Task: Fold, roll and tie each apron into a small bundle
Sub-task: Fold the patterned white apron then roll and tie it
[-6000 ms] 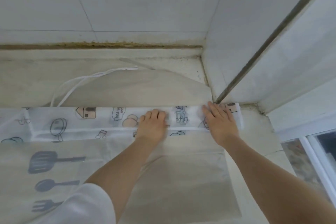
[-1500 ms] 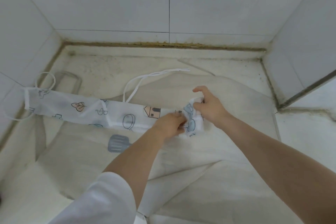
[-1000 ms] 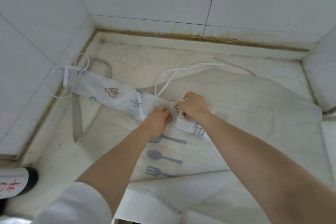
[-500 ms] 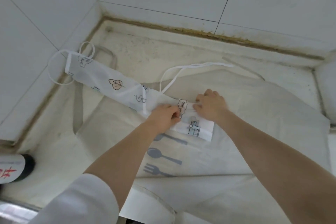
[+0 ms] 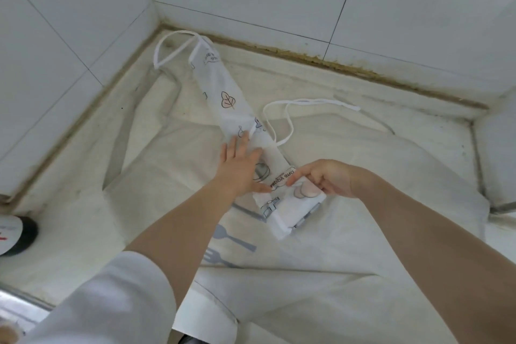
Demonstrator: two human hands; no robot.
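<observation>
A white printed apron, folded into a long narrow strip, lies diagonally from the far left corner toward me. Its near end is doubled over into a flat roll. My right hand pinches that rolled end with thumb and fingers. My left hand lies flat, fingers spread, pressing the strip just beyond the roll. One white tie loops off to the right of the strip. Another loop lies at the far end by the corner.
A second, translucent apron with grey fork and spoon prints is spread under the strip on the stone counter. White tiled walls close off the left and back. A dark bottle lies at the left edge.
The roll at the near end has grown and swung toward me. My left hand has opened flat onto the strip, while the right keeps hold of the roll. The view has turned left.
</observation>
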